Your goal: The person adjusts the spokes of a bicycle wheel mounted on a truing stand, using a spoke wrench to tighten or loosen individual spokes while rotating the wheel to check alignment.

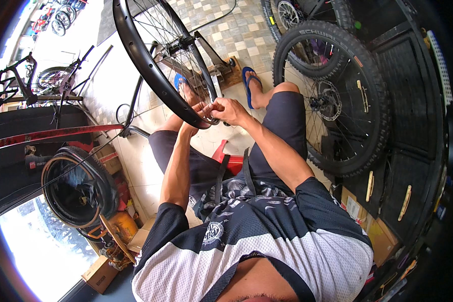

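Observation:
A bare black bicycle wheel (145, 65) with thin spokes and no tyre stands in front of me, its hub (178, 45) held in a metal stand (209, 50) on a wooden base (231, 74). At the wheel's near end, my left hand (200, 107) is closed around the rim and spokes, partly hidden behind the rim. My right hand (228, 110) is closed in a pinch beside it, close to the rim's inner edge. Whatever small thing its fingers hold is hidden. Both hands nearly touch each other.
Two wheels with knobbly tyres, the nearer tyre (375, 100) large, lean at the right against black panels (397, 65). More tyres (85, 166) hang at the left above boxes (99, 274). Bike frames (63, 93) stand far left. A red seat (231, 163) is between my legs.

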`<action>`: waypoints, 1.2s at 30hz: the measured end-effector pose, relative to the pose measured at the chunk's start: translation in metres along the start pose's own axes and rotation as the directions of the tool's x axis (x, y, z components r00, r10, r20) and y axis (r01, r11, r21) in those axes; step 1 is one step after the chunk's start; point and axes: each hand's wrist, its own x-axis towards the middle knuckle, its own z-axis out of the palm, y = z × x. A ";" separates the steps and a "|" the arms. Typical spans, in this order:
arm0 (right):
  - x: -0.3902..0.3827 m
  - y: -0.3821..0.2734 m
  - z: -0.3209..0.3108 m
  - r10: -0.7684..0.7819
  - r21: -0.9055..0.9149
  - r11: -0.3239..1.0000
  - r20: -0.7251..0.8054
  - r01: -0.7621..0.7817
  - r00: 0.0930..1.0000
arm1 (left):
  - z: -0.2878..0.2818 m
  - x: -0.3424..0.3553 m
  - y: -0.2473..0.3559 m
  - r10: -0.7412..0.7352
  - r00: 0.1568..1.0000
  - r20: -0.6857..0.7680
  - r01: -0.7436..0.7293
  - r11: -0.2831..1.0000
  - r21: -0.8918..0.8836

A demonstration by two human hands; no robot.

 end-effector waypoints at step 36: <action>0.015 0.046 0.015 0.116 0.114 0.987 -0.008 -0.115 0.993 | 0.007 -0.031 0.002 0.158 0.962 -0.221 -0.187 0.976 -0.115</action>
